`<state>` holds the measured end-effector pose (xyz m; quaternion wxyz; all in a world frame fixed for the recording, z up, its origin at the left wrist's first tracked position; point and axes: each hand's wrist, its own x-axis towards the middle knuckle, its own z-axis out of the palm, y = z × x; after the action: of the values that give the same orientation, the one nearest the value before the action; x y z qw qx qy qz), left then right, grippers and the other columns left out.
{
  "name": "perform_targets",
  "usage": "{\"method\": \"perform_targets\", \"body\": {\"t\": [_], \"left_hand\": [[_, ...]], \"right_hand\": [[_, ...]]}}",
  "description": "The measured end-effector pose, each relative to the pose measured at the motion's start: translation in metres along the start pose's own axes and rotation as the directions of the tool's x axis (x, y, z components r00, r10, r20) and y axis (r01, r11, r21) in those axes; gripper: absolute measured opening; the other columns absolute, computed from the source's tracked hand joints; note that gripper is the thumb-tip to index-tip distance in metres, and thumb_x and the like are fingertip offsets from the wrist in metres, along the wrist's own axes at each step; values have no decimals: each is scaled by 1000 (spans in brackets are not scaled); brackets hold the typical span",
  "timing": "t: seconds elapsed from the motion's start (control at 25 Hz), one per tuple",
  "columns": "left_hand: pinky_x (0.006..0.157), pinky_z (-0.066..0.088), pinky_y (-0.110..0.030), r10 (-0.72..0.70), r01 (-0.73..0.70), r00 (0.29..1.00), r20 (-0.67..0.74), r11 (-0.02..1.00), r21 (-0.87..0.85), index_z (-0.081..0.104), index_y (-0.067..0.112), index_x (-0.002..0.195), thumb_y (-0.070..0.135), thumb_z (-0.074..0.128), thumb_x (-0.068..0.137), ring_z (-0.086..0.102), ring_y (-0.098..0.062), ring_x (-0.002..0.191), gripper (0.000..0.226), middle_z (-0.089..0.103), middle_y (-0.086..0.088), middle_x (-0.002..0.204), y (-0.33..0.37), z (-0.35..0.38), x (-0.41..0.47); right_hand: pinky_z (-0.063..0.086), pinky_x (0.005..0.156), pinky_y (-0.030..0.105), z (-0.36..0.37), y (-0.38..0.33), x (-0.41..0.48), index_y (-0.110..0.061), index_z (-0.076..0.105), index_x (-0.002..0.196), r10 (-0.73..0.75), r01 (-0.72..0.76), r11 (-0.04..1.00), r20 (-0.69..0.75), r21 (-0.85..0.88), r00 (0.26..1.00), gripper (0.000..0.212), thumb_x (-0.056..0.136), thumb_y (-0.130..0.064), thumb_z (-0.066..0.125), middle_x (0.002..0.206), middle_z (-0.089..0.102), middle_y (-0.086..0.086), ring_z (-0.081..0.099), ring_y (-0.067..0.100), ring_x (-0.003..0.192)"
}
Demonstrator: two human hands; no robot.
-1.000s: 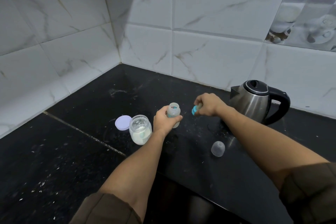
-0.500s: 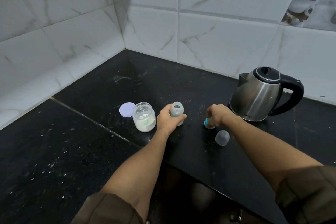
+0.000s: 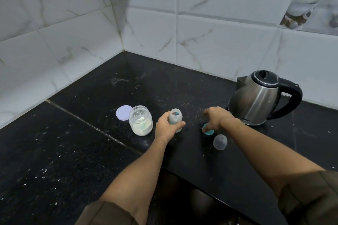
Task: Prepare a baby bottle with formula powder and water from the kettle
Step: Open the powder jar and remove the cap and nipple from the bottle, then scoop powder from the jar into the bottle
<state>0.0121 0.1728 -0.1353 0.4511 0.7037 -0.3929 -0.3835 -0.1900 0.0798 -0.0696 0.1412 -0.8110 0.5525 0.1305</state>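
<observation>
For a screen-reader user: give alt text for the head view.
A person's left hand grips an open baby bottle on a black counter, while the right hand sets down its teal ring. Nearby: open powder jar, steel kettle.

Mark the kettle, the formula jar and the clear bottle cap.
kettle (image 3: pixel 256 100), head view, steel body.
formula jar (image 3: pixel 140 123), head view, glass side.
clear bottle cap (image 3: pixel 220 141), head view, dome side.

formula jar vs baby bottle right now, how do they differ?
The formula jar is wider and squatter; the baby bottle is narrower. The jar holds white powder in its lower part; the bottle shows none. The jar stands free on the counter; the bottle is gripped by the left hand. Both are upright, translucent and uncapped.
</observation>
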Motion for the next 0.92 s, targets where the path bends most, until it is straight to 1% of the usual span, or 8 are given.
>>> {"method": "perform_targets", "body": {"t": [0.08,0.16,0.24,0.32,0.44,0.64,0.76,0.92], "left_hand": [[107,52,-39,-5,5,1000,29,1000,1,63,25,135,37,97,63,66,-13,119,81,71,11,124,1,-2,-1],[119,41,-38,-10,11,998,67,1000,-1,41,23,157,55,98,50,51,-10,139,125,53,13,151,6,-7,-4],[125,31,-39,33,-32,997,71,999,-19,20,25,165,77,88,50,33,-9,151,143,34,14,165,21,-14,-8],[127,27,-40,131,-129,991,28,988,-84,18,28,165,88,69,65,30,-11,154,127,31,12,167,43,-21,-9],[122,34,-32,299,-313,949,-104,931,-185,32,24,162,70,60,86,44,-10,146,93,49,5,158,83,-32,-5],[109,47,-33,400,-390,846,-354,915,103,60,19,143,30,51,106,66,-12,117,39,72,7,129,122,-98,12],[112,45,-34,325,-250,901,-286,930,270,57,18,145,14,47,104,64,-16,122,43,70,5,132,109,-155,25],[111,45,-30,139,-102,989,-58,902,419,57,17,145,7,63,91,62,-15,126,55,69,1,134,74,-201,27]], "right_hand": [[57,94,44,-7,-2,1,-22,60,133,-15,15,1000,12,-2,1000,71,73,-47,88,128,65,2,63,26,117],[57,98,44,-14,-3,3,-23,57,139,-15,14,1000,29,11,999,69,78,-40,85,132,63,2,62,26,120],[58,96,42,-21,-5,5,-24,59,136,-18,17,999,40,42,999,57,83,-28,79,128,65,3,64,25,114],[59,92,39,-29,-9,8,-22,62,125,-29,28,997,21,75,999,40,87,-24,73,118,66,3,65,23,105],[58,85,40,-44,-27,9,-22,67,108,-51,69,992,-158,110,986,14,96,-28,62,106,70,3,66,22,95],[46,68,36,-77,-88,12,-19,64,82,-208,305,945,-503,120,839,37,105,-44,50,84,66,0,62,25,80],[52,79,41,-95,-136,14,-18,70,89,-360,464,879,-481,113,800,25,102,-32,55,95,64,-3,62,25,90],[56,88,36,-98,-194,17,-21,79,88,-517,551,830,-251,86,818,18,88,-13,63,89,68,-11,67,18,90]]}}
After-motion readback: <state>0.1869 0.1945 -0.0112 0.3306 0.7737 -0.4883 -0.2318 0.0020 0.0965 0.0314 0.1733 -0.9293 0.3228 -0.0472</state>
